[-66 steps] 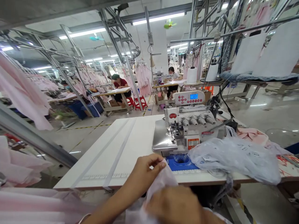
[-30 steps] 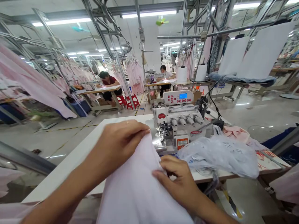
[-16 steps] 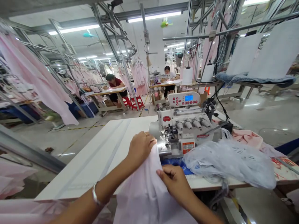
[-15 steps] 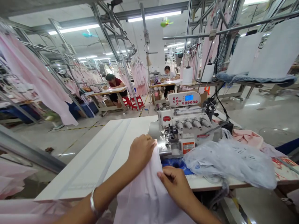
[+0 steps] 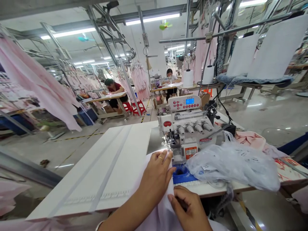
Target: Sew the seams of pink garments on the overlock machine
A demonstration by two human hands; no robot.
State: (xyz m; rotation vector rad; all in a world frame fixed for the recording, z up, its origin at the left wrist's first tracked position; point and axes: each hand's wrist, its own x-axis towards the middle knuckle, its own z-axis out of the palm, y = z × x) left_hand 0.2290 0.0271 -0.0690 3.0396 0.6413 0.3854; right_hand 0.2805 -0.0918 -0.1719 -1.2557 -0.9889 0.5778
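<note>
My left hand (image 5: pixel 156 176) lies flat, fingers together, on a pale pink fabric piece (image 5: pixel 163 211), pressing its top edge onto the white table (image 5: pixel 106 166) just in front of the presser foot of the overlock sewing machine (image 5: pixel 187 128). A ring shows on one finger. My right hand (image 5: pixel 190 210) is closed, pinching the same fabric's edge lower down, near the table's front edge. The fabric hangs from the table toward me.
A crumpled clear plastic bag (image 5: pixel 235 162) with labels lies right of the machine, with pink cloth (image 5: pixel 252 139) behind it. Pink garments (image 5: pixel 43 86) hang on racks at left. Two people sit at far tables (image 5: pixel 113 96). Thread cones (image 5: pixel 189 78) stand behind.
My left hand moved forward and flattened the fabric onto the table by the presser foot. My right hand slid down and nearer to me along the fabric's edge.
</note>
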